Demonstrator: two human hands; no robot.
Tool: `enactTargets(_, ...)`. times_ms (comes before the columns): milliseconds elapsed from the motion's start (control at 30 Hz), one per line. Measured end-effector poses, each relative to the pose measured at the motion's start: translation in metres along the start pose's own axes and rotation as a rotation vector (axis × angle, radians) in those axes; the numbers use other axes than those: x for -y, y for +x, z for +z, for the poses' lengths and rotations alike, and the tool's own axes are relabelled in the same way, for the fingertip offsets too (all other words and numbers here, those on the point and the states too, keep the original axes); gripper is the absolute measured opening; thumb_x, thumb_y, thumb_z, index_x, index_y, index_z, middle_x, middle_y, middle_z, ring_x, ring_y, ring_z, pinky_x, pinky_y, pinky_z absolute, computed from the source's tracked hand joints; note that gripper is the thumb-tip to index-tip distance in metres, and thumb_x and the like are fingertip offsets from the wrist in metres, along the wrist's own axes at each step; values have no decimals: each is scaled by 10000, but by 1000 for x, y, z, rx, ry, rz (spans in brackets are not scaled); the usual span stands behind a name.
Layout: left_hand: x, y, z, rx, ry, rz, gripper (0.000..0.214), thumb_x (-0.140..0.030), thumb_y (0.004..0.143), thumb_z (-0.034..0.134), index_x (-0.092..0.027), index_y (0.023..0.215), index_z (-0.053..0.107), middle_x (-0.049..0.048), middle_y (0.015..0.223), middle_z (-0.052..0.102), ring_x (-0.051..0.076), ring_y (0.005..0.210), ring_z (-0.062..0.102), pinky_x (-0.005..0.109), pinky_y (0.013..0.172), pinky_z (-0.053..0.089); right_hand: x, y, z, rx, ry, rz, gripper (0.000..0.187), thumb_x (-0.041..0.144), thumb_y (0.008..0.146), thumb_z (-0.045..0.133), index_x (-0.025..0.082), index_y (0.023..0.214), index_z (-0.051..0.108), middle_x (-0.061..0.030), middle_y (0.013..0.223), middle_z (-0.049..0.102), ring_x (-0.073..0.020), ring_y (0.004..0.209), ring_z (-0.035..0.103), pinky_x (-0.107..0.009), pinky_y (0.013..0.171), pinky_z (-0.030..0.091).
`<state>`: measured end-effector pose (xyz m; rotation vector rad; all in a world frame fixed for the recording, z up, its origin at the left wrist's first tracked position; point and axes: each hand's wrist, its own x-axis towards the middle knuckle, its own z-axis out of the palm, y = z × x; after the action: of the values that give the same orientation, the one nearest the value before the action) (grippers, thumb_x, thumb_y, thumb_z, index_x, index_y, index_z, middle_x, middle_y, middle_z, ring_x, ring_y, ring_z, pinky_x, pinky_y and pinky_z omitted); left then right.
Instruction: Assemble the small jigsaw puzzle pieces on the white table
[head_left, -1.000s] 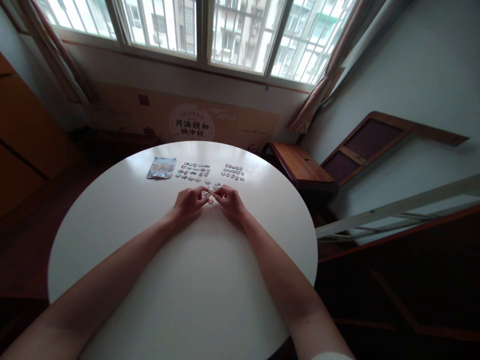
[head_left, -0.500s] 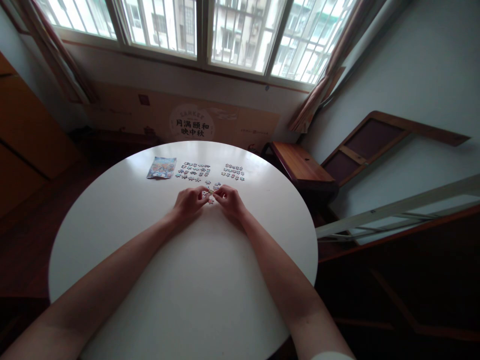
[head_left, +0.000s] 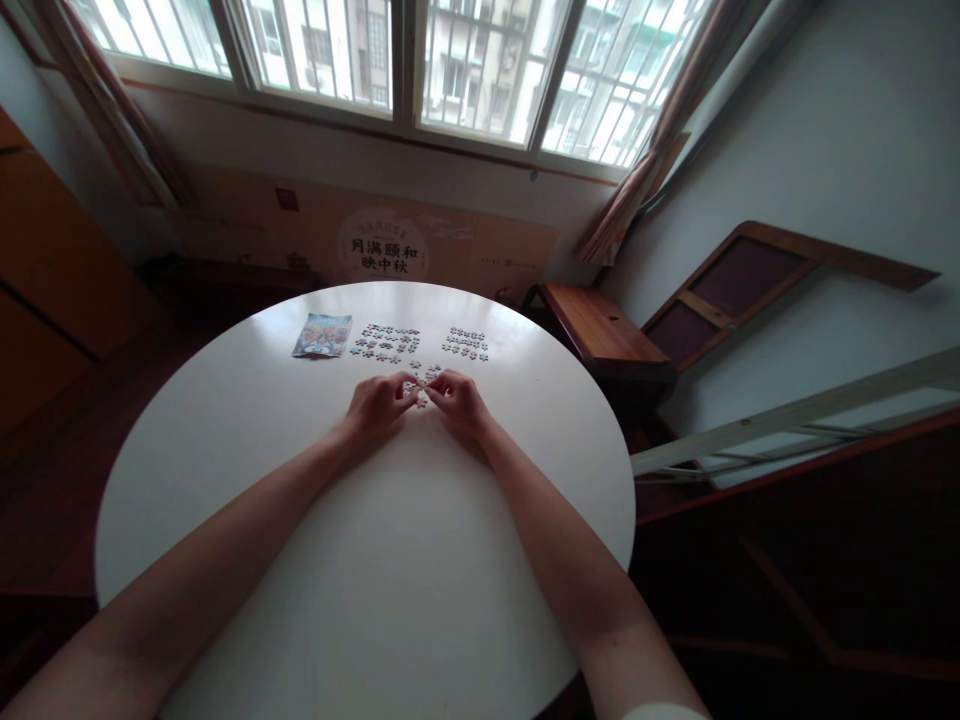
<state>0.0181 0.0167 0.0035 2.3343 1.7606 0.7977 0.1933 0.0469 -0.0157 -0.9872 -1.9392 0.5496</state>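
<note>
My left hand (head_left: 380, 399) and my right hand (head_left: 457, 397) meet over the white table, fingertips pinched almost together. Between them is a small greenish puzzle piece (head_left: 421, 384), partly covered by the fingers. Both hands appear closed on it. A reddish puzzle piece (head_left: 421, 403) lies just below the fingertips, and a few loose pieces (head_left: 433, 371) sit just beyond them. Farther back, rows of puzzle pieces (head_left: 386, 342) lie spread out on the left. A second, smaller group of pieces (head_left: 466, 344) is set out in rows on the right.
A colourful picture sheet or packet (head_left: 322, 336) lies left of the pieces on the round white table (head_left: 375, 560). Past the table's right edge stands a wooden stool or bench (head_left: 600, 322). A printed cardboard panel (head_left: 442, 235) is under the window.
Nearly nothing differs. Both hands hold the same pinched pose at the same spot, and the view has shifted very slightly.
</note>
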Motion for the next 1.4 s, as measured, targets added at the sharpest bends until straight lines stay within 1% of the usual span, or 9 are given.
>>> enactTargets(467,1,1,1,6,-4,21,339,-446,846,476,-229,1022,669,4,683,668,147,603,596,232,559,349,-2,0,1,1,-5,1,120,230,772,619,154,679,635,-1,672,595,-85,582,503,-206,580,415)
enactTargets(667,-1,1,0,28,1,-1,346,-436,850,468,-223,1035,667,12,706,678,147,615,599,228,574,363,-1,0,1,5,-16,10,114,226,774,618,154,688,639,-4,686,599,-88,594,513,-210,587,418)
enactTargets(1000,-1,1,-1,32,-1,8,351,-437,857,454,-223,1036,666,11,697,676,151,614,601,229,573,364,-1,-1,0,3,-18,-3,114,227,780,614,157,694,640,-5,693,598,-92,602,517,-214,601,423)
enactTargets(1400,2,1,2,-7,-25,24,364,-465,853,455,-221,1017,669,7,664,655,154,605,597,236,565,348,-2,-1,0,1,-19,-13,115,225,790,601,152,710,641,-7,700,594,-94,613,521,-219,615,425)
